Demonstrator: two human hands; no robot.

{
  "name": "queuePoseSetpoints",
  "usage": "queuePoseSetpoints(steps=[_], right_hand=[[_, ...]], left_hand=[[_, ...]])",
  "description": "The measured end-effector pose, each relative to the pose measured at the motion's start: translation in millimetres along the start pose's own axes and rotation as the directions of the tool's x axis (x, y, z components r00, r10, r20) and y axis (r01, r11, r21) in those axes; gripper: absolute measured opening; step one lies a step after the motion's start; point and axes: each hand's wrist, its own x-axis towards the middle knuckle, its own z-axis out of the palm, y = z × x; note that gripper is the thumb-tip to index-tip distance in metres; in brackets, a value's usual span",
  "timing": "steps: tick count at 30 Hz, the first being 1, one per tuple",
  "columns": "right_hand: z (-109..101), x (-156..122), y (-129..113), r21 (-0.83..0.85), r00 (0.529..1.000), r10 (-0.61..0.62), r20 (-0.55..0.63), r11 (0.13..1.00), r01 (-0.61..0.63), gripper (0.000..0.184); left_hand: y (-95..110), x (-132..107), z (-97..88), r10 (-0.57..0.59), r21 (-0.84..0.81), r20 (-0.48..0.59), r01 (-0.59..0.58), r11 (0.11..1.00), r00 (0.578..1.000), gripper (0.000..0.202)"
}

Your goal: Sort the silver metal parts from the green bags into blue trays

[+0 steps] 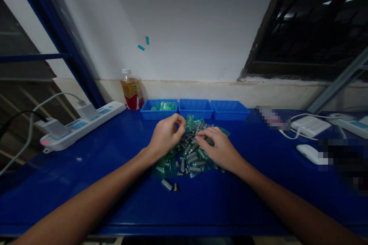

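A pile of small grey metal parts (192,157) lies on the blue tabletop, mixed with green plastic film (189,123). My left hand (168,132) is over the left side of the pile, its thumb and fingertips curled together; whatever they pinch is too small or hidden to make out. My right hand (217,145) reaches into the right side, thumb and fingers closed toward each other near the metal parts, and I cannot see what is between them. A loose grey metal block (167,185) and a short round piece (176,187) lie in front of the pile.
Three blue trays stand along the wall; the left tray (145,114) contains green plastic pieces. A drink bottle (132,92) is beside it. A white power strip (86,124) with plugs lies at left. At right are a white adapter (307,126), cables and a white mouse-like object (310,154).
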Motion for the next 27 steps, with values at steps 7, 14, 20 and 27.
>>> queuePoseSetpoints(steps=[7, 14, 20, 27], right_hand=[[-6.5, 7.6, 3.6, 0.615, 0.914, 0.373, 0.161, 0.686, -0.389, 0.057], [-8.0, 6.4, 2.9, 0.659, 0.916, 0.400, 0.033, 0.680, -0.321, 0.037], [-11.9, -0.6, -3.4, 0.321, 0.968, 0.061, -0.242, 0.947, 0.021, 0.019], [-14.5, -4.3, -2.8, -0.110, 0.927, -0.331, -0.177, 0.943, 0.315, 0.035]], left_hand=[[5.6, -9.2, -1.1, 0.325, 0.082, 0.131, -0.337, 0.938, 0.937, 0.019], [-1.0, -8.3, -2.1, 0.454, 0.084, 0.230, -0.483, 0.872, 0.861, 0.023], [2.2, -0.9, 1.1, 0.008, -0.240, 0.189, 0.039, 0.970, 0.982, 0.030], [5.3, 4.4, 3.3, -0.285, -0.652, 0.320, 0.428, 0.625, 0.904, 0.036]])
